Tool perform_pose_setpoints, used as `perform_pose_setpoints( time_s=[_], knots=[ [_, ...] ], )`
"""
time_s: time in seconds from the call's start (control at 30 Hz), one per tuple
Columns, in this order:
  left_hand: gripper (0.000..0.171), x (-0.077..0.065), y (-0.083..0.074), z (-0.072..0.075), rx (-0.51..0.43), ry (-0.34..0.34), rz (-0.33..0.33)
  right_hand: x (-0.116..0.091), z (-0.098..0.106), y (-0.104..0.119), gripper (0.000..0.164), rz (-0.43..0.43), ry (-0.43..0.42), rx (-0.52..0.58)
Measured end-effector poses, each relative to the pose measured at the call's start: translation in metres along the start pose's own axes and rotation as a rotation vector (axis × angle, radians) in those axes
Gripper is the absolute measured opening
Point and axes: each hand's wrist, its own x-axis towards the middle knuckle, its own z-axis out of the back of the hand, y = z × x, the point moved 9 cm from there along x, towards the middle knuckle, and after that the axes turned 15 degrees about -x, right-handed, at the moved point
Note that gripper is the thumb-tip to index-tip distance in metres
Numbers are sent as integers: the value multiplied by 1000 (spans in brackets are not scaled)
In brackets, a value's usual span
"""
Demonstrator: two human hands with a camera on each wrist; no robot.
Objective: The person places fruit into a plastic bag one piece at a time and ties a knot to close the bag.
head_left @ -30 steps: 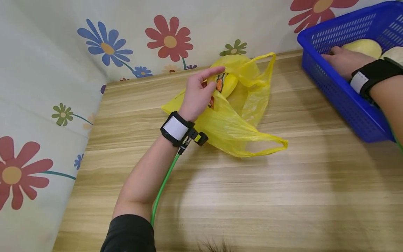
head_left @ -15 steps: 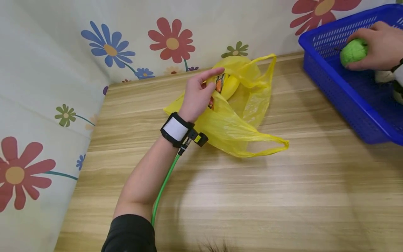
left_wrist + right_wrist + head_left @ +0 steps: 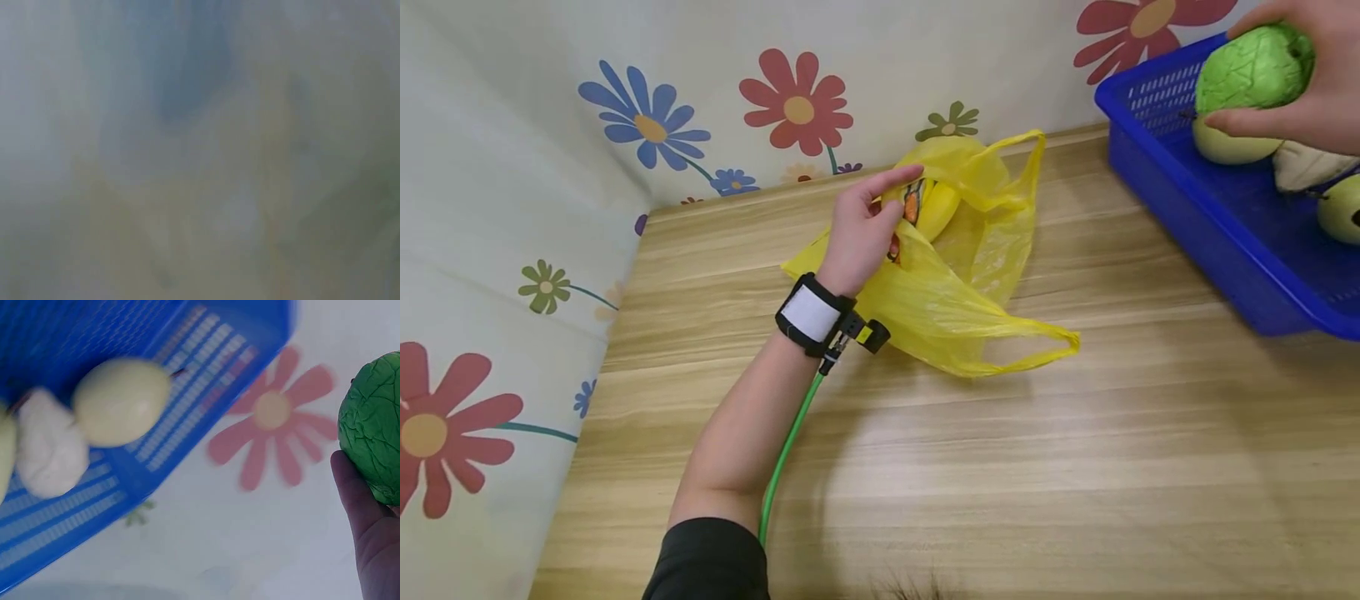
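My left hand [image 3: 861, 229] pinches the edge of a yellow plastic bag [image 3: 940, 308] on the table, its index finger stretched along the opening. Inside the bag shows a yellow, rounded item [image 3: 938, 208], partly hidden by the plastic. At the upper right my right hand [image 3: 1322, 92] grips a green, wrinkled, round fruit [image 3: 1251, 71] between thumb and fingers, above the blue basket [image 3: 1217, 242]. The right wrist view shows this green fruit [image 3: 378, 425] with vein-like creases, cut off by the frame edge. The left wrist view is a blur, apparently covered.
In the basket lie a pale yellow pear [image 3: 1232, 146], a whitish wrinkled pear [image 3: 1303, 167] and another pale pear [image 3: 1343, 208]. A flower-patterned sheet [image 3: 880, 50] stands behind the wooden table [image 3: 1075, 483]. A green cable [image 3: 790, 450] runs along my left forearm.
My right hand, earlier down inside the basket, has risen out with the green fruit and now holds it higher, over the basket's back edge. The left hand keeps its hold on the bag.
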Motion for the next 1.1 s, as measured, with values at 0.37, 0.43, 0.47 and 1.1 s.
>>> perform_pose_setpoints(
  time_s=[0.37,0.43,0.47,1.1],
  knots=[
    [37,0,1,3,13,-12,-4,-10,-37,113,68,260,211,-27],
    [37,1,0,2,15,-12,-4,-11,-50,128,67,285,239,18],
    [37,1,0,2,15,-12,-3,-11,-58,135,66,293,262,35],
    [37,3,-3,-3,5,5,4,-8,-210,174,64,173,576,190]
  ],
)
